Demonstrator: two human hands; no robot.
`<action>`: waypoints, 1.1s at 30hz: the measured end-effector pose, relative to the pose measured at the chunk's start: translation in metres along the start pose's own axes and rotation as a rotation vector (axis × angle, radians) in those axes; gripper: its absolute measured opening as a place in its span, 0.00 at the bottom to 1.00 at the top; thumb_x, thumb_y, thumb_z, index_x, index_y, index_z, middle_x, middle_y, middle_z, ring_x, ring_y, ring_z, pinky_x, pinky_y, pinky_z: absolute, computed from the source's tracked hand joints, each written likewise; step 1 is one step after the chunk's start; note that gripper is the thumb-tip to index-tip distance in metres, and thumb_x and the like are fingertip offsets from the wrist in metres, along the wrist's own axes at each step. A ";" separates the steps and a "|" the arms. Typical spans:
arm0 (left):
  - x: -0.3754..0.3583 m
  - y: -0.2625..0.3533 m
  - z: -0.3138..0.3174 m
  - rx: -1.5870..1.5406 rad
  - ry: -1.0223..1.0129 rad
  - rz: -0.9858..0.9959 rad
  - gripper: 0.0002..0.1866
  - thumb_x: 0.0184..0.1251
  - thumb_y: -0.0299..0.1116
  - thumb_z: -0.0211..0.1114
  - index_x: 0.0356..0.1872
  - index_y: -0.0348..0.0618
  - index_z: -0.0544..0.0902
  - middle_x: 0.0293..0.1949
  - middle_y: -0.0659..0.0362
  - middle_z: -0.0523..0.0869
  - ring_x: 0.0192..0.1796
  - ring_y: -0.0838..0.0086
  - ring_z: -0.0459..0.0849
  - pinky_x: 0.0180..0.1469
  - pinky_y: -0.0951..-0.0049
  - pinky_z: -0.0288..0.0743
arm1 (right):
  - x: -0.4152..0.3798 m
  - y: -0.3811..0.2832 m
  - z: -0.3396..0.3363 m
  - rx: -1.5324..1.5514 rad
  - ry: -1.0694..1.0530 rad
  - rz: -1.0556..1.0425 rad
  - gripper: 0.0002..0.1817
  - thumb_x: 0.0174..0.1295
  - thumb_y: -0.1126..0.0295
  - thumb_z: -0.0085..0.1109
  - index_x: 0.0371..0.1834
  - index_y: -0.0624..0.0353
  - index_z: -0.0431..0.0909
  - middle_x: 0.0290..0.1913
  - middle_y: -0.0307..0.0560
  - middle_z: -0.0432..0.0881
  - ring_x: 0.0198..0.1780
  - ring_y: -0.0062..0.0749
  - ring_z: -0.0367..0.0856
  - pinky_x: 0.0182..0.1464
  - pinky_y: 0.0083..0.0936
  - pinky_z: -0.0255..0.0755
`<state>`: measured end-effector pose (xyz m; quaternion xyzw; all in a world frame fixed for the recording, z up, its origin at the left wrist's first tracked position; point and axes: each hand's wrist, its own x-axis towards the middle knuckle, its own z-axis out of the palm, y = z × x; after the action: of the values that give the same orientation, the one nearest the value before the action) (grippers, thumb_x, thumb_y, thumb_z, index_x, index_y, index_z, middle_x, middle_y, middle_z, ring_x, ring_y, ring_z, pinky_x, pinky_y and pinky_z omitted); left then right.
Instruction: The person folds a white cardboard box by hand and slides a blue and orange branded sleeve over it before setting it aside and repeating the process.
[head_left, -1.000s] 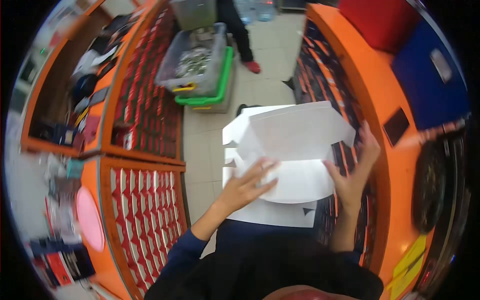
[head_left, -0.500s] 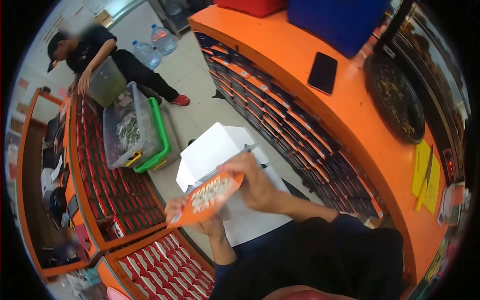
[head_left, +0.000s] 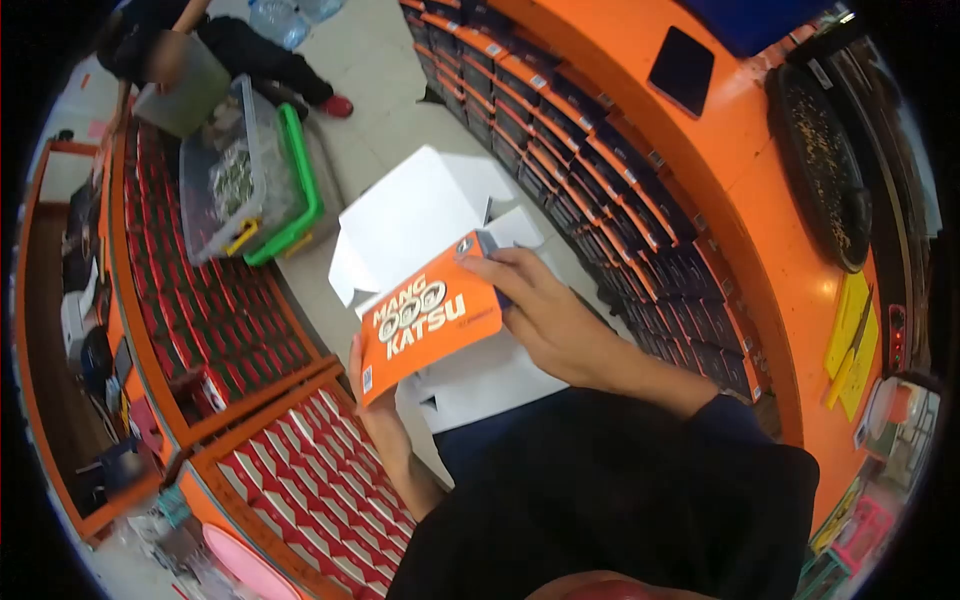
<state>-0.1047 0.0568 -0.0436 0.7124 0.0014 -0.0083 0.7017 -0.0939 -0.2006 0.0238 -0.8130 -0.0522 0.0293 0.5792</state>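
Held between both hands is an orange box (head_left: 430, 318) with dark sides, printed "MANG KATSU" in white. My right hand (head_left: 555, 320) grips its right end, thumb on the front face and fingers behind. At the left edge my left hand (head_left: 385, 432) holds the box from below, most of its fingers hidden behind it. Under the box, on my lap, lies a white carton (head_left: 425, 215) with its flaps spread; the orange box covers part of it.
Dark boxes with orange edges (head_left: 560, 130) are stacked under the orange counter (head_left: 745, 215), which bears a phone (head_left: 682, 70), a dark tray (head_left: 825, 170) and scissors (head_left: 855, 335). Left are red boxes (head_left: 315, 490) and a clear bin (head_left: 215, 215). A person (head_left: 265, 60) is near the bin.
The orange box has turned so its printed front faces me more squarely. My right hand has shifted from its top to its right end. The view has tilted downward.
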 end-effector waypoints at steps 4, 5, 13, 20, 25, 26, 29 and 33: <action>-0.005 0.012 -0.004 -0.275 -0.062 -0.170 0.37 0.77 0.59 0.46 0.72 0.36 0.65 0.71 0.47 0.68 0.71 0.63 0.70 0.73 0.60 0.62 | -0.008 0.001 -0.022 0.111 -0.118 -0.027 0.21 0.69 0.72 0.46 0.65 0.54 0.73 0.71 0.65 0.60 0.74 0.53 0.60 0.71 0.36 0.59; -0.003 0.013 -0.004 -0.163 -0.068 -0.190 0.37 0.77 0.58 0.47 0.72 0.35 0.65 0.71 0.46 0.68 0.71 0.63 0.69 0.73 0.61 0.62 | -0.008 0.004 -0.017 0.121 -0.131 -0.019 0.21 0.69 0.72 0.46 0.65 0.54 0.73 0.71 0.65 0.60 0.74 0.53 0.60 0.71 0.36 0.59; 0.026 -0.011 -0.002 0.488 -0.296 0.229 0.27 0.62 0.35 0.71 0.64 0.48 0.78 0.79 0.44 0.49 0.81 0.50 0.46 0.77 0.49 0.46 | -0.001 0.034 -0.006 -0.233 0.014 -0.106 0.25 0.61 0.69 0.65 0.63 0.54 0.76 0.73 0.60 0.58 0.79 0.53 0.50 0.74 0.47 0.53; 0.059 0.034 0.019 0.946 -0.624 0.394 0.47 0.28 0.45 0.85 0.60 0.55 0.76 0.76 0.44 0.55 0.78 0.43 0.50 0.75 0.36 0.41 | 0.034 0.008 0.014 -1.057 -0.450 -0.318 0.66 0.31 0.49 0.81 0.79 0.48 0.52 0.76 0.58 0.55 0.78 0.56 0.49 0.69 0.72 0.45; 0.057 -0.012 0.019 0.899 -0.467 0.567 0.46 0.31 0.44 0.85 0.61 0.60 0.76 0.73 0.46 0.60 0.74 0.43 0.59 0.70 0.43 0.60 | 0.032 0.039 0.027 -1.063 -0.370 -0.386 0.63 0.35 0.48 0.79 0.79 0.44 0.53 0.76 0.59 0.55 0.78 0.52 0.50 0.69 0.70 0.47; 0.057 -0.014 0.018 0.894 -0.459 0.556 0.46 0.31 0.44 0.85 0.61 0.60 0.76 0.73 0.46 0.60 0.74 0.43 0.59 0.70 0.43 0.60 | 0.030 0.044 0.029 -1.119 -0.277 -0.460 0.62 0.37 0.49 0.79 0.79 0.46 0.53 0.75 0.60 0.57 0.77 0.52 0.53 0.68 0.72 0.47; 0.057 0.006 0.018 0.859 -0.460 0.535 0.47 0.32 0.41 0.85 0.63 0.58 0.74 0.72 0.44 0.61 0.70 0.43 0.64 0.65 0.47 0.66 | 0.033 0.015 0.010 -1.102 -0.216 -0.515 0.61 0.40 0.51 0.79 0.79 0.49 0.52 0.74 0.61 0.57 0.75 0.54 0.56 0.68 0.70 0.48; 0.058 0.052 0.028 0.710 -0.061 0.406 0.44 0.33 0.40 0.85 0.61 0.53 0.75 0.70 0.43 0.61 0.69 0.45 0.64 0.67 0.52 0.63 | 0.034 0.007 -0.012 -0.393 0.236 -0.383 0.63 0.44 0.56 0.81 0.81 0.45 0.44 0.77 0.62 0.50 0.74 0.56 0.57 0.72 0.56 0.50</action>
<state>-0.0460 0.0278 0.0072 0.8957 -0.1629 0.1092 0.3992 -0.0586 -0.2105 0.0217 -0.8826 -0.1418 -0.1861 0.4077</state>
